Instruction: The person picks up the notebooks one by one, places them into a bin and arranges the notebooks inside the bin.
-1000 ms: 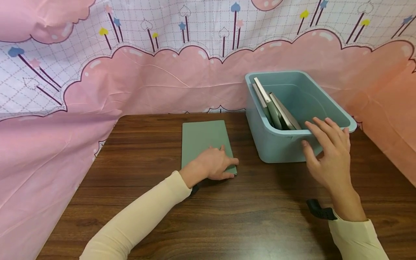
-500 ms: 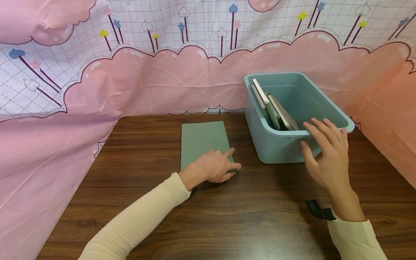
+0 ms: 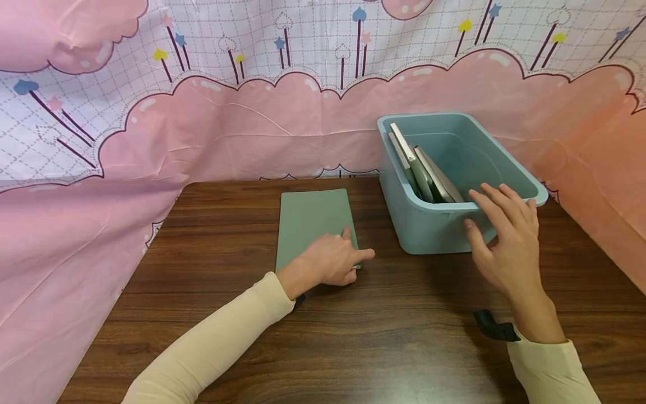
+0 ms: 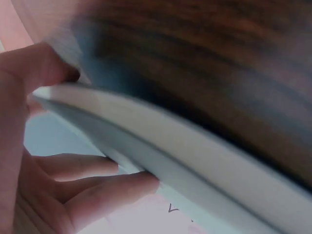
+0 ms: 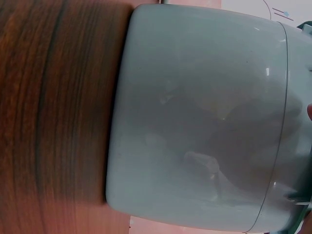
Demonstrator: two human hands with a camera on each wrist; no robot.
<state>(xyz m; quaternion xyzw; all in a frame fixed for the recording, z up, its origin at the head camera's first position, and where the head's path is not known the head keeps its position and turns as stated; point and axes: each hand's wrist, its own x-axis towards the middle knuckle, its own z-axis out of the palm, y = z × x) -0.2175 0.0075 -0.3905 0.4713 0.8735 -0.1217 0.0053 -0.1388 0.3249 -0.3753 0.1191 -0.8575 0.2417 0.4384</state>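
A green hardcover book [image 3: 315, 216] lies on the table left of centre. My left hand [image 3: 330, 259] holds it at its near right corner. In the left wrist view, the thumb [image 4: 53, 66] is at the edge of the pale page block [image 4: 195, 134], with fingers [image 4: 114, 195] against the cover on the other side. My right hand [image 3: 510, 247] rests at the near rim of a blue-grey plastic bin [image 3: 439, 230], its spread fingers over the rim and the thumb outside. The right wrist view mostly shows the bin's smooth outer wall [image 5: 195, 117]; that hand is nearly out of frame.
Several books [image 3: 429, 174] lean on edge against the left side inside the bin. The brown wood table [image 3: 343, 342] runs back to a pink patterned cloth [image 3: 282, 129], which also hangs along both sides.
The book's near end has shifted slightly left. The left forefinger stretched past the book's right edge and has come back over the cover. My right hand stays at the bin's rim.
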